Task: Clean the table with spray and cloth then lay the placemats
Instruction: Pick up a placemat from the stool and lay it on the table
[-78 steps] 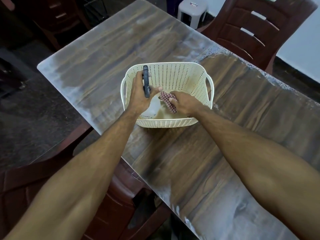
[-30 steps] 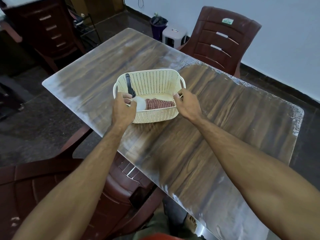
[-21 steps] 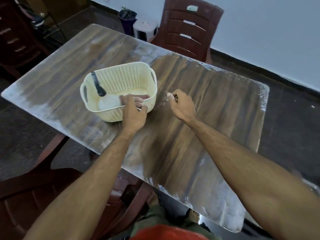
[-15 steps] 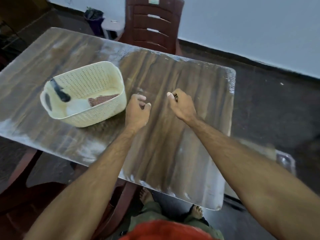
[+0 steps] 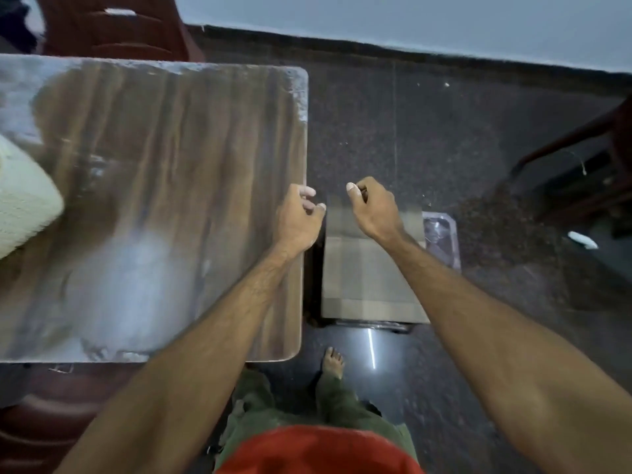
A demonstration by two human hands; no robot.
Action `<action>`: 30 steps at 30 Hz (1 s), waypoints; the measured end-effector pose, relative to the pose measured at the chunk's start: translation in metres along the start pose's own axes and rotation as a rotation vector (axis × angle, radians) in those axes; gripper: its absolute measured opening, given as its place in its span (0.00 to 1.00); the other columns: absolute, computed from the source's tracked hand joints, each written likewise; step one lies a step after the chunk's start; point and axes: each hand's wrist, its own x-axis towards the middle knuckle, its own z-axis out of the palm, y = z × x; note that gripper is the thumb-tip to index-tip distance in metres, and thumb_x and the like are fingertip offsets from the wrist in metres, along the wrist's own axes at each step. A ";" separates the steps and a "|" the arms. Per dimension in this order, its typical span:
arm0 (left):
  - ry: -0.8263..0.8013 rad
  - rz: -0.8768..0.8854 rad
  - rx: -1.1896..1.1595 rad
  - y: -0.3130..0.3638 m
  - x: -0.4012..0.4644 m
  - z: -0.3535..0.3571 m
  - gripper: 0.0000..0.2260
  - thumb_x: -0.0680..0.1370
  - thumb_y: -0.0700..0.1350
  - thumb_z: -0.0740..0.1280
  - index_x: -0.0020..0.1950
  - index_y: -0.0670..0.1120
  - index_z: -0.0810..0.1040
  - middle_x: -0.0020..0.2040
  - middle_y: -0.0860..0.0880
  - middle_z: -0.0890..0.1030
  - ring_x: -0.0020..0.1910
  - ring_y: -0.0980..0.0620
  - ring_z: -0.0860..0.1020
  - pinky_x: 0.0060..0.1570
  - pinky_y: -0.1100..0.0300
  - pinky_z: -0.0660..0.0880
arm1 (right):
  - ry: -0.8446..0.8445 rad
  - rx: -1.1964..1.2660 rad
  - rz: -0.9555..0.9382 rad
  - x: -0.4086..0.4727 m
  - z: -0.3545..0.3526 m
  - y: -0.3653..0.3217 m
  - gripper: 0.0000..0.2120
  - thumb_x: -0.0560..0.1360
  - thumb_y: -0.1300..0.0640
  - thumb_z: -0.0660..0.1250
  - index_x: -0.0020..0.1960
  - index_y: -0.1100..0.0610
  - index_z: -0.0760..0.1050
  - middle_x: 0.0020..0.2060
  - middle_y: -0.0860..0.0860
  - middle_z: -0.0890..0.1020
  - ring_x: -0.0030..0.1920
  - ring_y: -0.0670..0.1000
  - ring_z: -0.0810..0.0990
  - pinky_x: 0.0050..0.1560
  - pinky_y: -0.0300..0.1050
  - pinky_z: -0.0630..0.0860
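The wooden table (image 5: 164, 172) fills the left of the head view, its top streaked with pale smears. My left hand (image 5: 298, 218) hovers over the table's right edge, fingers loosely curled and apart, holding nothing. My right hand (image 5: 373, 209) hangs just beyond that edge, curled shut with the thumb out and nothing visible in it. Below it lies a stack of beige checked placemats (image 5: 364, 278) on a low stand beside the table. Only a corner of the cream basket (image 5: 24, 200) shows at the far left; the spray bottle and cloth are out of view.
A clear plastic cover (image 5: 441, 234) sticks out from under the placemats. Dark red chairs stand at the top left (image 5: 113, 29), bottom left (image 5: 37, 422) and right edge (image 5: 602, 155). A small white scrap (image 5: 582, 239) lies on the dark floor. My bare foot (image 5: 333, 362) is near the table corner.
Both hands let go of the spray bottle, cloth and basket. The view swung right, so the basket slid to the left edge and the placemat stack came into sight under my right hand.
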 end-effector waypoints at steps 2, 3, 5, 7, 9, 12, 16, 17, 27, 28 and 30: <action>-0.066 -0.030 -0.008 -0.001 -0.009 0.042 0.11 0.77 0.43 0.70 0.57 0.45 0.73 0.37 0.55 0.77 0.36 0.56 0.75 0.45 0.63 0.74 | 0.030 0.012 0.065 -0.004 -0.015 0.040 0.13 0.82 0.48 0.59 0.47 0.55 0.73 0.36 0.46 0.76 0.38 0.48 0.74 0.36 0.43 0.63; -0.094 -0.052 -0.014 -0.003 -0.013 0.061 0.11 0.78 0.44 0.70 0.58 0.46 0.73 0.38 0.54 0.78 0.36 0.56 0.76 0.45 0.62 0.74 | 0.039 0.026 0.102 -0.004 -0.020 0.061 0.13 0.82 0.48 0.59 0.47 0.55 0.73 0.36 0.45 0.76 0.39 0.49 0.74 0.40 0.44 0.65; -0.146 -0.134 -0.023 -0.013 -0.018 0.087 0.12 0.78 0.45 0.69 0.59 0.47 0.72 0.41 0.54 0.79 0.40 0.54 0.78 0.46 0.59 0.76 | 0.036 0.047 0.146 -0.008 -0.023 0.098 0.13 0.82 0.48 0.59 0.46 0.55 0.72 0.35 0.45 0.75 0.40 0.50 0.75 0.42 0.44 0.67; -0.177 -0.229 -0.037 -0.026 -0.018 0.111 0.13 0.79 0.45 0.69 0.61 0.46 0.72 0.43 0.55 0.78 0.45 0.51 0.80 0.50 0.53 0.78 | 0.017 0.027 0.183 -0.010 -0.024 0.135 0.14 0.82 0.47 0.58 0.45 0.56 0.72 0.35 0.46 0.75 0.38 0.50 0.75 0.40 0.45 0.67; -0.162 -0.304 -0.022 -0.045 -0.014 0.130 0.14 0.79 0.45 0.69 0.63 0.45 0.71 0.45 0.55 0.78 0.48 0.49 0.80 0.51 0.53 0.79 | 0.005 -0.020 0.220 -0.015 -0.020 0.175 0.14 0.82 0.47 0.58 0.49 0.57 0.74 0.39 0.48 0.78 0.40 0.50 0.77 0.41 0.47 0.71; -0.091 -0.381 0.038 -0.078 -0.001 0.149 0.15 0.79 0.44 0.68 0.64 0.44 0.71 0.51 0.51 0.78 0.42 0.54 0.78 0.38 0.63 0.77 | -0.016 -0.072 0.292 -0.019 -0.005 0.228 0.13 0.81 0.47 0.59 0.54 0.56 0.75 0.45 0.53 0.81 0.45 0.55 0.80 0.48 0.54 0.78; -0.020 -0.399 0.201 -0.132 0.022 0.168 0.16 0.79 0.44 0.67 0.66 0.45 0.71 0.62 0.43 0.75 0.51 0.48 0.77 0.46 0.57 0.74 | -0.042 -0.084 0.430 -0.011 0.017 0.284 0.18 0.80 0.46 0.61 0.64 0.57 0.72 0.58 0.58 0.78 0.56 0.58 0.79 0.58 0.58 0.77; -0.005 -0.400 0.238 -0.143 0.029 0.171 0.17 0.79 0.43 0.67 0.68 0.45 0.71 0.64 0.42 0.72 0.53 0.47 0.76 0.49 0.58 0.72 | -0.034 -0.088 0.445 -0.005 0.021 0.295 0.20 0.80 0.46 0.61 0.65 0.58 0.71 0.59 0.59 0.77 0.59 0.58 0.78 0.59 0.58 0.76; -0.060 -0.504 0.268 -0.195 0.069 0.198 0.22 0.81 0.49 0.65 0.71 0.38 0.69 0.64 0.40 0.76 0.59 0.42 0.77 0.53 0.56 0.72 | 0.057 -0.102 0.478 0.051 0.045 0.343 0.18 0.79 0.48 0.64 0.56 0.63 0.75 0.52 0.61 0.78 0.53 0.61 0.77 0.53 0.53 0.73; -0.048 -0.488 0.274 -0.194 0.068 0.197 0.22 0.81 0.48 0.66 0.70 0.38 0.69 0.64 0.39 0.76 0.58 0.43 0.77 0.50 0.57 0.70 | 0.065 -0.082 0.489 0.053 0.046 0.342 0.17 0.77 0.46 0.64 0.51 0.62 0.76 0.47 0.60 0.79 0.49 0.60 0.79 0.49 0.52 0.75; -0.042 -0.431 0.281 -0.195 0.066 0.195 0.20 0.80 0.47 0.67 0.69 0.38 0.69 0.63 0.40 0.77 0.58 0.44 0.76 0.49 0.60 0.67 | 0.075 -0.033 0.514 0.057 0.049 0.347 0.15 0.75 0.45 0.66 0.43 0.58 0.75 0.39 0.57 0.80 0.42 0.57 0.80 0.42 0.49 0.77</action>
